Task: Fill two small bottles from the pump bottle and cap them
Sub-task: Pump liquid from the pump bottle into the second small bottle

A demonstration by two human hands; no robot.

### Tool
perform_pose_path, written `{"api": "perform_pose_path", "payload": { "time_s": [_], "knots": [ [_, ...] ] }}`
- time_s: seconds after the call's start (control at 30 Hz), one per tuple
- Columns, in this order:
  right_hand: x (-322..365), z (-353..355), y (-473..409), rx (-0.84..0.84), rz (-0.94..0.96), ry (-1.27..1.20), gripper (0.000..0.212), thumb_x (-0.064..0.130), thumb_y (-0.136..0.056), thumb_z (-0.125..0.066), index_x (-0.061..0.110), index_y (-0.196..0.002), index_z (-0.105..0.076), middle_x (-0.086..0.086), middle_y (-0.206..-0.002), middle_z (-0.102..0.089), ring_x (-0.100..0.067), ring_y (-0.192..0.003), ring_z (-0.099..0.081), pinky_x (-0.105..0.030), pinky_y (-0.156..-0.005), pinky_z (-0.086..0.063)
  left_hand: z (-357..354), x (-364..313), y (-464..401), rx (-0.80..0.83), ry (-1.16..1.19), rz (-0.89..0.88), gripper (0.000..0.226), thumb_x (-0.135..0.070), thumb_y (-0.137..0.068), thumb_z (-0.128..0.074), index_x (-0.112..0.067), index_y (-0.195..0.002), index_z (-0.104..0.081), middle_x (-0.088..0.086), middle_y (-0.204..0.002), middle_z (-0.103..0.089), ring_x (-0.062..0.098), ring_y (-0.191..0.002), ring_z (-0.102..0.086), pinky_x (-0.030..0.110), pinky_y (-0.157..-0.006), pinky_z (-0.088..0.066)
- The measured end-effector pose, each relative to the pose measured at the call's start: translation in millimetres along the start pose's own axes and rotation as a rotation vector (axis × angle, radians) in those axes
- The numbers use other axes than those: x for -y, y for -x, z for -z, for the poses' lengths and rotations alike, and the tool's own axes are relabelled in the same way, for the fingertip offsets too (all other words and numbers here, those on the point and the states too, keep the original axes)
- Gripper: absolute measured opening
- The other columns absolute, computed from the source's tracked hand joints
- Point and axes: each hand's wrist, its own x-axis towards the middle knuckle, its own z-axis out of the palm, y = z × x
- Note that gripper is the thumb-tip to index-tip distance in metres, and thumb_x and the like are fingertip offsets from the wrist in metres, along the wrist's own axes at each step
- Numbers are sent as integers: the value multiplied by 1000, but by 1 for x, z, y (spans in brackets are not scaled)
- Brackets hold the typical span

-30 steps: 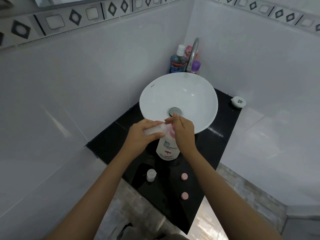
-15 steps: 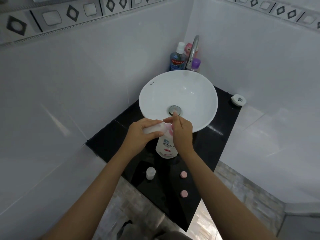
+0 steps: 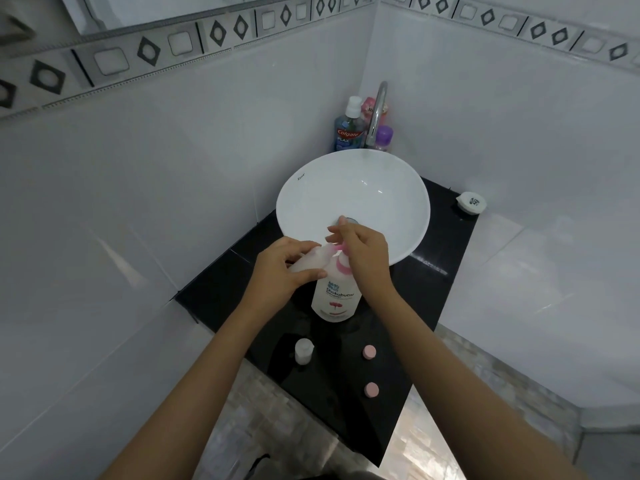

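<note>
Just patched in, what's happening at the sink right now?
A person is filling a small bottle, held tilted in the left hand against the spout of the pump bottle, while the right hand rests on the pump. The pump bottle stands on the black counter in front of the basin. A second small bottle stands uncapped nearer the person, with two pink caps lying beside it.

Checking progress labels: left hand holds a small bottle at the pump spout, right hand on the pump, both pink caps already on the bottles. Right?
Not the caps. The head view shows both pink caps loose on the black counter, beside the second small bottle. The rest holds: left hand, small bottle, right hand, pump bottle.
</note>
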Motion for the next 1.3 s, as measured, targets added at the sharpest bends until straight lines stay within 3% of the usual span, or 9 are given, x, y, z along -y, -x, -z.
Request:
{"api": "perform_pose_path", "payload": {
  "time_s": [0.27, 0.43, 0.6, 0.67, 0.83, 0.9, 1.0, 1.13, 1.3],
  "knots": [
    [15, 2, 3, -43, -61, -122, 35, 33, -96, -51, 4, -97, -72, -11, -88, -74, -27, -84, -70, -35, -82, -55, -3, 3, 6, -33, 41, 29, 34, -26, -76, -77, -30, -107, -64, -14, -108, -59, 3, -97, -59, 21, -80, -49],
    [14, 6, 4, -65, -38, -102, 32, 31, -96, -52, 10, -88, -74, -5, -84, -75, -21, -82, -70, -35, -82, -56, -3, 4, 9, -38, 59, 40, 34, -25, -76, -77, -30, -106, -63, -13, -107, -59, 6, -99, -59, 18, -78, -49],
    [8, 7, 6, -65, -61, -114, 34, 32, -95, -53, 7, -89, -74, -7, -86, -75, -28, -86, -70, -45, -90, -53, -1, 8, 12, -61, 64, 59, 37, -23, -75, -78, -27, -110, -63, -9, -111, -60, 6, -99, -59, 16, -75, -49],
    [7, 8, 6, -68, -63, -132, 35, 33, -95, -54, 5, -90, -74, -7, -84, -75, -26, -85, -71, -41, -89, -54, 2, 9, 15, -64, 78, 64, 39, -23, -75, -78, -27, -111, -62, -11, -111, -59, 2, -98, -58, 16, -74, -48],
    [1, 13, 10, -92, -47, -121, 32, 32, -95, -53, 11, -85, -75, 9, -75, -73, -2, -80, -66, -13, -74, -46, 6, 2, 25, -67, 119, 41, 38, -21, -75, -77, -35, -106, -61, -14, -111, -59, -14, -94, -55, 6, -69, -49],
    [0, 16, 12, -106, -49, -117, 35, 31, -96, -52, 6, -83, -74, -1, -78, -74, -7, -79, -66, -17, -70, -46, 7, -4, 30, -76, 159, 23, 39, -17, -75, -77, -38, -103, -60, -13, -110, -60, -14, -93, -56, 5, -71, -48],
    [-2, 24, 17, -121, -36, -97, 41, 30, -96, -51, -4, -84, -71, -21, -85, -71, -31, -85, -64, -32, -73, -50, 8, -11, 40, -89, 216, 17, 39, -14, -75, -78, -37, -102, -61, -10, -109, -63, -4, -92, -61, 12, -72, -52],
    [-6, 40, 27, -149, -44, -118, 34, 31, -96, -52, 8, -89, -75, -8, -85, -75, -21, -83, -71, -29, -80, -53, 2, -15, 52, -66, 258, 10, 38, -19, -74, -78, -37, -103, -63, -13, -107, -64, -2, -93, -62, 11, -75, -52],
    [-30, 62, 51, -230, -118, -121, 31, 37, -94, -53, 17, -82, -74, 0, -80, -75, -12, -74, -71, -14, -67, -51, -19, -1, 66, 17, 258, 58, 38, -19, -73, -79, -38, -102, -64, -13, -107, -65, -3, -94, -62, 13, -76, -53]
  ]
}}
